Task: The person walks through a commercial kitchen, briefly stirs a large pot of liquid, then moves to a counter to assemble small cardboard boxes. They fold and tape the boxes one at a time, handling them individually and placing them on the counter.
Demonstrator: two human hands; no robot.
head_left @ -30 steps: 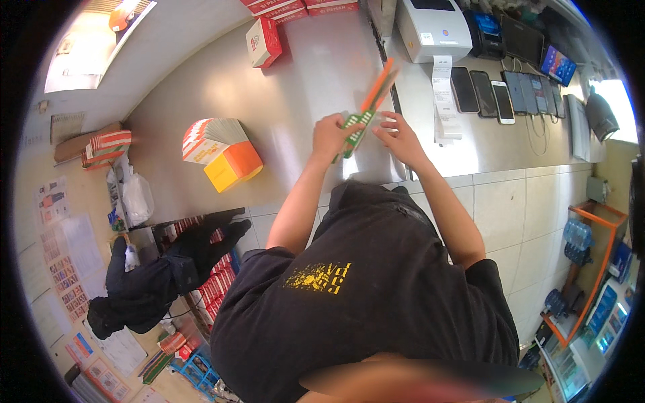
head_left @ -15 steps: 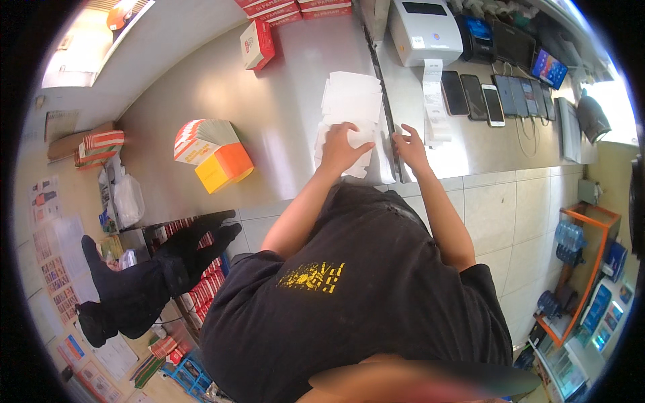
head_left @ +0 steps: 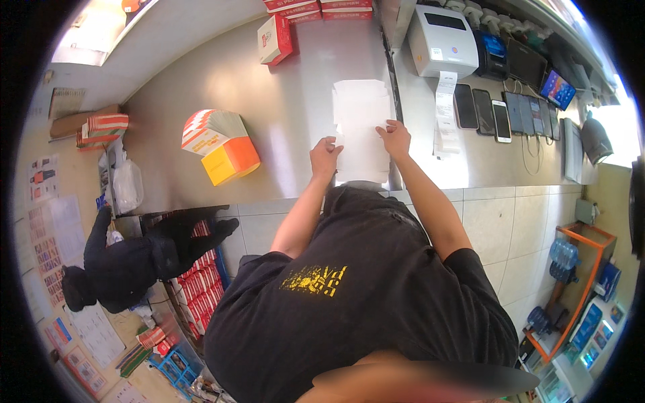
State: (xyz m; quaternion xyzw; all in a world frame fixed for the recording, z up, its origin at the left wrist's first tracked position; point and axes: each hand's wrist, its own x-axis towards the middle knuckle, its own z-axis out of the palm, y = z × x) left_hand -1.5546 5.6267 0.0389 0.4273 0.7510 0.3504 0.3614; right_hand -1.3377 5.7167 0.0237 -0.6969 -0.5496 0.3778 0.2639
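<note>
A flat white cardboard box blank (head_left: 363, 114) with tabbed edges lies on the steel counter in front of me, its plain side up. My left hand (head_left: 325, 158) grips its left edge, the thumb over the board and the fingers bent. On the opposite edge, my right hand (head_left: 396, 139) pinches the board between thumb and fingers. The undersides of both grips are hidden. To the left stands a yellow and orange box (head_left: 230, 161), with a fanned stack of printed cartons (head_left: 213, 130) against it.
Red and white boxes (head_left: 275, 41) sit at the counter's far side. To my right are a white label printer (head_left: 443, 43) with a paper strip (head_left: 445, 114) and several phones (head_left: 501, 121). Another person in black (head_left: 127, 269) works at the left.
My left hand has moved off the middle of the white board to its left edge. My right hand has come onto its right edge. The board now lies straighter and looks like one sheet.
</note>
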